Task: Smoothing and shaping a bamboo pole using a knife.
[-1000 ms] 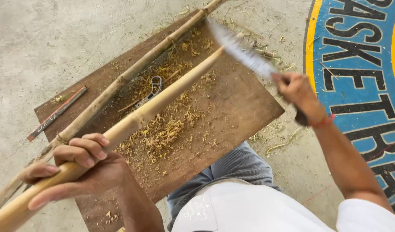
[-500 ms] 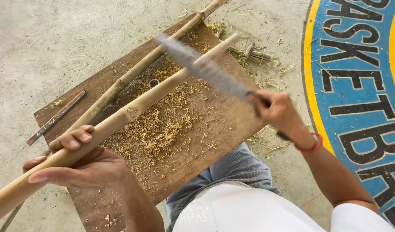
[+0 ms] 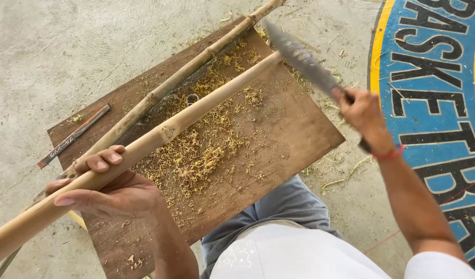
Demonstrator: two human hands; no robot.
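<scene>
My left hand point(image 3: 106, 188) grips a long pale bamboo pole point(image 3: 196, 111) that slants from the lower left up across a brown wooden board point(image 3: 289, 139). My right hand point(image 3: 364, 116) holds a large knife point(image 3: 302, 59) by its handle. The blade points up-left, close to the far tip of the pole. Yellow shavings point(image 3: 201, 155) lie scattered on the board under the pole. A second, thinner bamboo stick point(image 3: 191, 67) lies on the board just behind the held pole.
The board rests on a concrete floor point(image 3: 67, 46). A flat dark strip point(image 3: 72, 137) lies at the board's left edge. A small metal ring point(image 3: 192, 98) sits between the two poles. A blue painted floor marking with a yellow border point(image 3: 433, 77) is at the right. My knee point(image 3: 279, 206) is below the board.
The knife swept down and left across the pole half a second ago, then drew back up to the right beside the pole's tip. My left hand has kept its grip.
</scene>
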